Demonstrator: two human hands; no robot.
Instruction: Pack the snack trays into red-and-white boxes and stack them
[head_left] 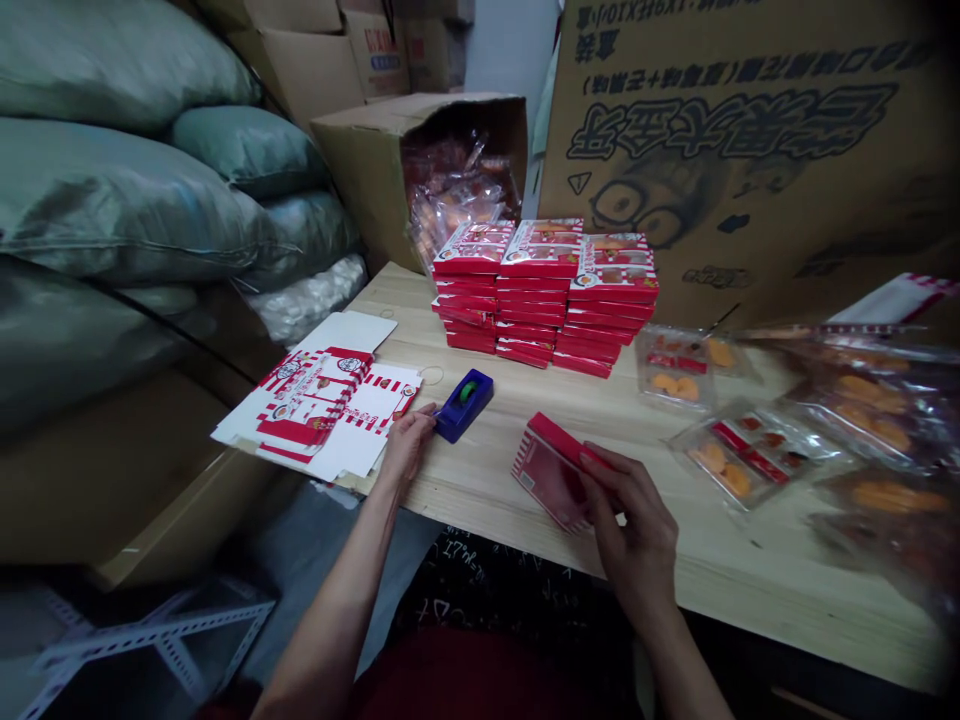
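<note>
My right hand [634, 520] grips a small red-and-white box [551, 470] with a window face, tilted just above the table's front part. At the near left end of a blue tape dispenser [465, 405] with a green core, my left hand [409, 445] has its thumb and fingers pinched together, at the tape's end. The tape itself is too fine to make out clearly. Left of that hand lie flat printed red-and-white cartons [322, 400]. Behind the dispenser stand stacks of finished-looking red boxes [540, 290], piled in three columns.
Clear-wrapped trays of orange and brown pieces [739, 455] lie on the wooden table [480, 490] at right. An open cardboard box [367, 170] of wrapped packs stands behind. A large printed carton [750, 200] walls the back right. Stuffed sacks [127, 190] rise at left.
</note>
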